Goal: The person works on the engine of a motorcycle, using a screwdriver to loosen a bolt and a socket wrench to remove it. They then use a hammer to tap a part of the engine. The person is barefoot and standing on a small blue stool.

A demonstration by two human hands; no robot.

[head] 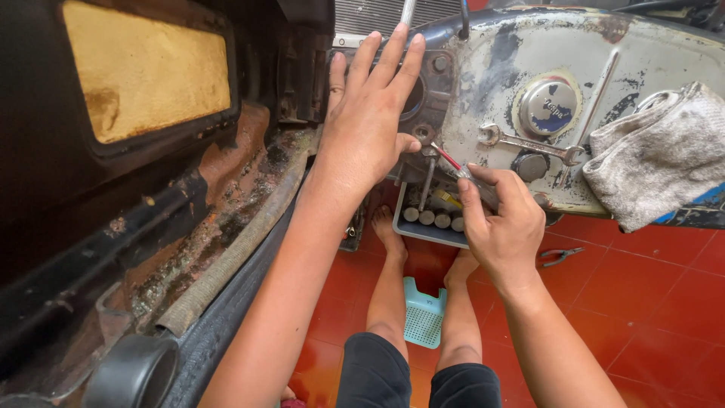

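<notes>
My left hand (368, 113) lies flat with fingers spread against a dark round part (432, 83) at the end of a worn white metal panel (604, 53). My right hand (502, 219) grips a screwdriver with a red and clear handle (451, 162), its tip pointing up-left at a small fitting (424, 134) just beside my left thumb. My bare legs and feet show below, over the red tile floor.
A combination wrench (529, 143) and a grey rag (661, 155) lie on the panel near a chrome cap (548, 106). A tray of sockets (434, 219) sits under my hands. Pliers (560, 255) lie on the tiles. A rusty vehicle body (189, 227) fills the left.
</notes>
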